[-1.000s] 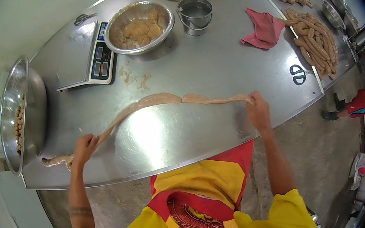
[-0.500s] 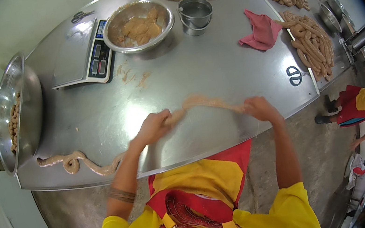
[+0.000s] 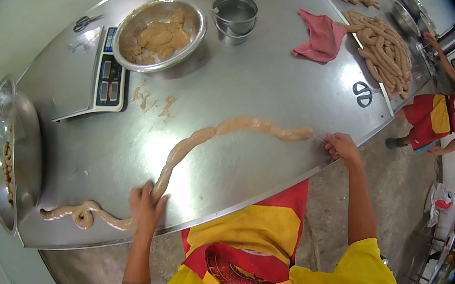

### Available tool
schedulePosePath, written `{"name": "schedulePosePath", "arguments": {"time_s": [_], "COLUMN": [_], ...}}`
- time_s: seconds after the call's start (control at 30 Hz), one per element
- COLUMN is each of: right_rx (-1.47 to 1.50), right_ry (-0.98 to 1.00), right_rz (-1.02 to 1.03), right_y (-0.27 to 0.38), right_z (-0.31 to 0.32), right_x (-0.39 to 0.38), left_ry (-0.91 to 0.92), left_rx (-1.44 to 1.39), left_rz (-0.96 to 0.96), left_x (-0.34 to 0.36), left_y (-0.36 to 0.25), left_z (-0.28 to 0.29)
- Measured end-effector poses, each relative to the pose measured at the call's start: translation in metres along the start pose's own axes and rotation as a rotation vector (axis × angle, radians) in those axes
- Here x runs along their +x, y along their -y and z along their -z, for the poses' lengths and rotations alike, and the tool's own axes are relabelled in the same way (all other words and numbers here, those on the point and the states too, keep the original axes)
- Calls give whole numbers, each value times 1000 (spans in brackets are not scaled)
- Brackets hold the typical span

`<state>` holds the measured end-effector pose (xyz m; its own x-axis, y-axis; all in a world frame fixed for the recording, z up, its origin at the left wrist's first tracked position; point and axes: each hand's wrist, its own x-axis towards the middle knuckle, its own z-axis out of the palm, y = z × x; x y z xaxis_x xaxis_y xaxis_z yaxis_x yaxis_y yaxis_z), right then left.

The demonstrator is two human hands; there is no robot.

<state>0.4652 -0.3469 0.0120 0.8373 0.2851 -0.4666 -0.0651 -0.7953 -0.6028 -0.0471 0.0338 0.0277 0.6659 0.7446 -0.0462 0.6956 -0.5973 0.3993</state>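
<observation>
A long pale sausage rope [image 3: 243, 123] arcs across the steel table in front of me, pinched into a narrower neck near its middle. Its left part runs under my left hand [image 3: 146, 207], whose fingers are closed around it near the table's front edge. Beyond that hand the rope goes on, thinner and looped, toward the left. At the rope's right end my right hand [image 3: 341, 147] pinches a thin, pale strand of casing or string drawn out from the tip. The strand's end is hidden in the fingers.
Farther back stand a digital scale [image 3: 106, 80], a bowl of ground meat [image 3: 198, 26] and nested metal pails [image 3: 235, 14]. A large steel bowl [image 3: 27, 142] is at left. Rightward lie a pink cloth [image 3: 322, 36], black-handled scissors [image 3: 362, 94] and sausage piles [image 3: 381, 51]. A co-worker [image 3: 438, 116] stands at right.
My left hand has slid left and nearer along the sausage. My right hand has moved slightly right and down, off the sausage body onto its strand. The co-worker has come further into view.
</observation>
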Motion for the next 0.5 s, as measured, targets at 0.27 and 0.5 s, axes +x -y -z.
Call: {"name": "schedulePosePath", "arguments": {"time_s": [0.27,0.5], "right_rx": [-62,-766], "right_ry": [-245,125], "right_rz": [1208,583], "right_y": [304,451], "right_z": [-65,-122], "right_x": [99,173], "left_ry": [49,59], "left_rx": [265,253], "left_rz": [-25,-17], "left_x": [-31,-30], "left_y": [39,41], "left_z": [-5,-3]}}
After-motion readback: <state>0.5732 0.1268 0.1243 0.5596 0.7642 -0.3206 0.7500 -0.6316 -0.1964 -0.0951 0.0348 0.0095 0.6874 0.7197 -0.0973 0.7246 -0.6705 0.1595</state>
